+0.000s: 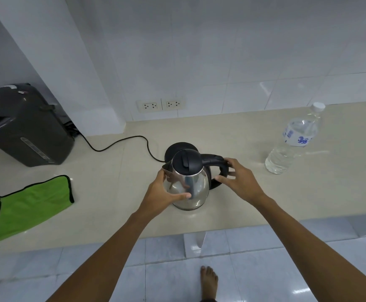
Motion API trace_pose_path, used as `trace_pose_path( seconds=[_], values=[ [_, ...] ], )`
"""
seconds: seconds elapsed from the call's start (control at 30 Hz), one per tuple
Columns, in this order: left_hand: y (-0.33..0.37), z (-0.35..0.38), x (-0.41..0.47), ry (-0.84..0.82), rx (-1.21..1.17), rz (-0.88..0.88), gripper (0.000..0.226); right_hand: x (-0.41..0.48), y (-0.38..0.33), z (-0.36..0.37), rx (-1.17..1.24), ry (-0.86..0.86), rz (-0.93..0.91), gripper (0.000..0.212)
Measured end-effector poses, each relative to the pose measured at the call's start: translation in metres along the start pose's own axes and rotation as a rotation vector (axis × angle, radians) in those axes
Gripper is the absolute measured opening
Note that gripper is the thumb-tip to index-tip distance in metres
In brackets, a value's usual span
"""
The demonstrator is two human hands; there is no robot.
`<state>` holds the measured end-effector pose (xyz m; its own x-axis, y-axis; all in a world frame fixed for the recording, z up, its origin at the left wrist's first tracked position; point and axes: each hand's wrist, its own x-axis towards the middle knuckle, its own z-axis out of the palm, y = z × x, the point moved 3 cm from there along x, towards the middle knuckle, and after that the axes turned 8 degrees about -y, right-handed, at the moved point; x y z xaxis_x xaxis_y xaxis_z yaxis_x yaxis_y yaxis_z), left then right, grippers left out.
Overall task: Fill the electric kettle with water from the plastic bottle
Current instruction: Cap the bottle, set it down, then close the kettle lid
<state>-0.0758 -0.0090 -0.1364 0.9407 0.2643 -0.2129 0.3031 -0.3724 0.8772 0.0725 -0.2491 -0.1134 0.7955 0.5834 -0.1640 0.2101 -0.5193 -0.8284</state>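
Head view: left hand (159, 194) fingers press the steel electric kettle (187, 185) body, right hand (237, 178) fingers spread loosely beside its handle. Capped plastic bottle (291, 140) stands well apart on the tabletop (112, 192).

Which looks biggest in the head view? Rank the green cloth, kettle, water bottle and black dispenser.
1. black dispenser
2. green cloth; close to the dispenser
3. kettle
4. water bottle; farther away, so unsure against the kettle

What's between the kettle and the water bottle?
Only the right hand on the kettle handle, then bare counter up to the bottle, in the head view.
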Motion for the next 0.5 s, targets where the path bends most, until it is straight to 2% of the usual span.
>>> trace_pose_path(
  seconds=[0.1,0.17,0.5],
  values=[
    [-0.003,0.005,0.003,0.051,-0.015,0.004,0.077,0.003,0.003,0.000,0.022,0.073,0.013,0.041],
    [-0.005,0.007,0.005,0.067,-0.021,0.008,0.076,0.004,0.003,-0.001,0.041,0.102,0.012,0.034],
    [0.000,0.004,0.002,0.087,-0.042,0.061,0.082,-0.001,-0.009,-0.008,0.018,0.124,-0.027,0.030]
  ],
)
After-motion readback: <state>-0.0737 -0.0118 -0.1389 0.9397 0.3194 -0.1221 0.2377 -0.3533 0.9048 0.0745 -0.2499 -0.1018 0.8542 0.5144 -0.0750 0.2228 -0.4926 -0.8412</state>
